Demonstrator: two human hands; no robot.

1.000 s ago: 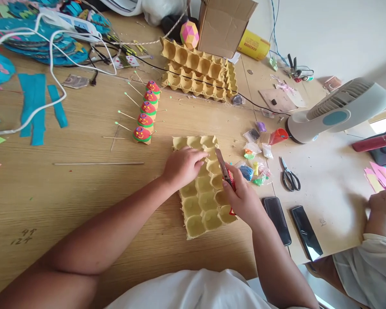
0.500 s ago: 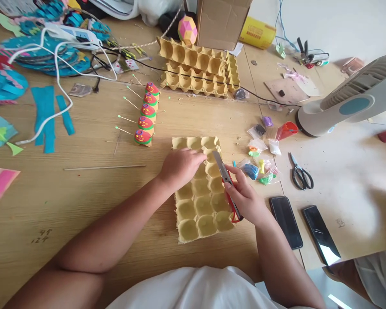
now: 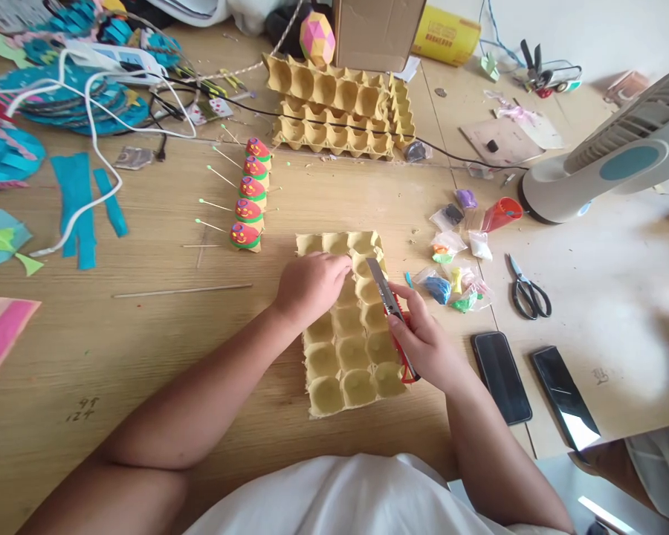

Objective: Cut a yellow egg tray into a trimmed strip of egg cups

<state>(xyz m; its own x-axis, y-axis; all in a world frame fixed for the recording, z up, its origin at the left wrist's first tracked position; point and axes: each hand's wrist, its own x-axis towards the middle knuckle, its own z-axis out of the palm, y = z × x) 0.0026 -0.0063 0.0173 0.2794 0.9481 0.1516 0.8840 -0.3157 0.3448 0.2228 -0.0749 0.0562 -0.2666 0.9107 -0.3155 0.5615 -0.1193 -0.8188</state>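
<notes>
A yellowish cardboard egg tray (image 3: 326,360), cut to three cups wide, lies cups-up on the table in front of me. My left hand (image 3: 315,284) rests over its upper left part, fingers curled together on a ridge between cups; the fingertips are partly hidden. My right hand (image 3: 424,334) grips a box cutter (image 3: 389,299) with a red and dark handle along the tray's right side. Its blade is out and points up and left, over the upper right cups, a short way from my left fingertips.
Left of the tray stands a row of painted red-and-green caterpillar pieces (image 3: 248,212) with sticks. More egg cartons (image 3: 334,137) lie behind. To the right are bagged clay (image 3: 438,288), scissors (image 3: 528,290), two phones (image 3: 502,377) and a white fan (image 3: 618,160). A person's arm shows at lower right.
The view has shifted slightly. Both hands keep nearly the same pose, with the blade still over the tray's upper right cups.
</notes>
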